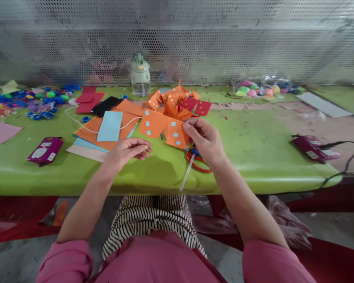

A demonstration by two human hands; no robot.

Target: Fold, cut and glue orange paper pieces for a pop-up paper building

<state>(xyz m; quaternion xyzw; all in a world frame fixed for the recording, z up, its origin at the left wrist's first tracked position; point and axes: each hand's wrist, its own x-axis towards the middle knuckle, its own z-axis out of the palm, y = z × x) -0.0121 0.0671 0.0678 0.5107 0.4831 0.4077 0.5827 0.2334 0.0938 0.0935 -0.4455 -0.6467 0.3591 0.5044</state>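
Observation:
My right hand point(205, 139) pinches the near edge of an orange paper piece point(174, 133) dotted with small light-blue squares. That piece is the front one of a pile of folded orange paper pieces point(171, 104). My left hand point(129, 151) hovers palm up just left of it, fingers loosely curled, holding nothing that I can see. Under my right hand lie red-handled scissors point(199, 165) and a white stick point(186, 175) that juts over the table's front edge.
Flat orange and light-blue paper sheets point(109, 127) lie left of the pile, beside a black phone point(106, 106) and a white cable. Blue bottle caps point(38, 100) crowd the far left. A water bottle point(140, 74), two purple devices point(44, 150) point(314, 148) and a bag of coloured items point(259, 88) stand around.

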